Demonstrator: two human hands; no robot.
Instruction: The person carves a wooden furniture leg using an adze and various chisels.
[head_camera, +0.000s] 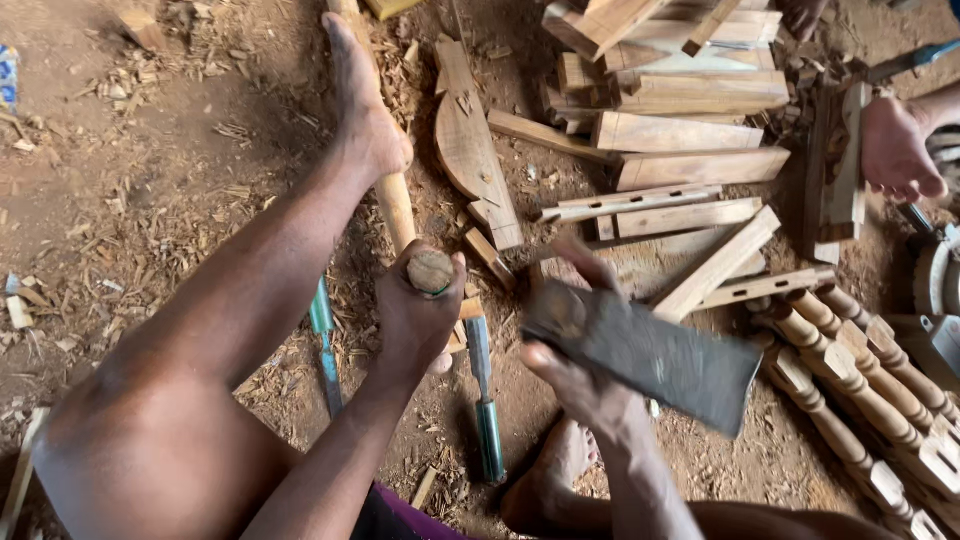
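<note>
My left hand (418, 315) grips the near end of a round wooden pole (396, 205). The pole runs away from me over the dirt floor, and my bare left foot (363, 100) presses down on it farther up. My right hand (585, 375) holds a broad dark metal blade (650, 358), like a hatchet head, just right of the pole's end. The blade's wide edge points to the right. My right foot (555, 470) rests on the ground below that hand.
Two green-handled chisels (486, 395) (325, 345) lie on the sawdust near the pole. Cut wooden planks (690, 135) are piled at the top right, turned wooden legs (870, 390) at the right. Another person's hand (893, 150) rests on a wood piece.
</note>
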